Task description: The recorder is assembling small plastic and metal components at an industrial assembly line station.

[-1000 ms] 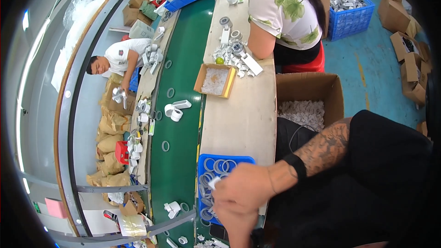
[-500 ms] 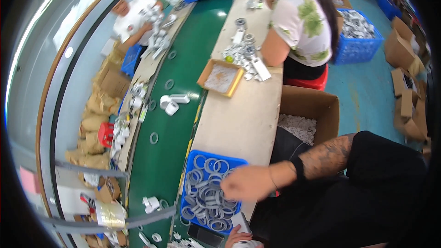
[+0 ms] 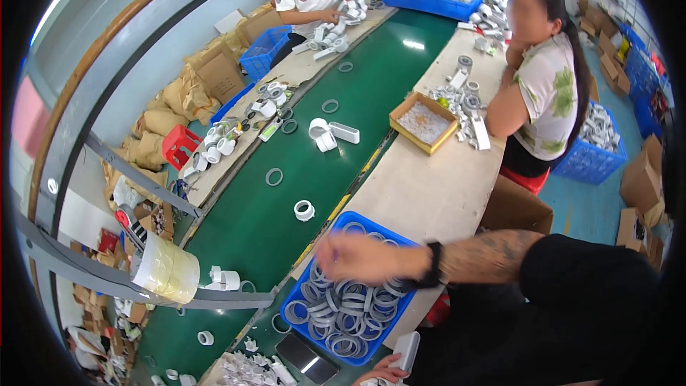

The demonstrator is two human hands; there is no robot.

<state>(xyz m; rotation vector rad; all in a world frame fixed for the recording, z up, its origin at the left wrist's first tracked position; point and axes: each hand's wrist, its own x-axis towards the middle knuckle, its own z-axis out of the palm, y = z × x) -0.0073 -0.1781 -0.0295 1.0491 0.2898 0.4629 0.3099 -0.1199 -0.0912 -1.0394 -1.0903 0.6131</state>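
My right hand hangs over the far part of a blue basket full of grey rings. Its fingers are smeared by motion, and I cannot make out anything in them. At the lower edge, my left hand grips a white plastic part with a long flat body; the rest of it is cut off by the picture's edge. On the green conveyor belt, beyond my right hand, lies a white collar. A larger white fitting and a loose grey ring lie farther along.
A phone and a pile of white scraps are beside the basket. A metal frame bar crosses the belt, with a taped white cup on it. Co-workers sit farther along both sides; a yellow-edged box stands on the worktop.
The view has swung, shifting the scene. My right hand has moved across the basket toward the belt. A white collar now shows on the belt there. My left hand still holds the white part.
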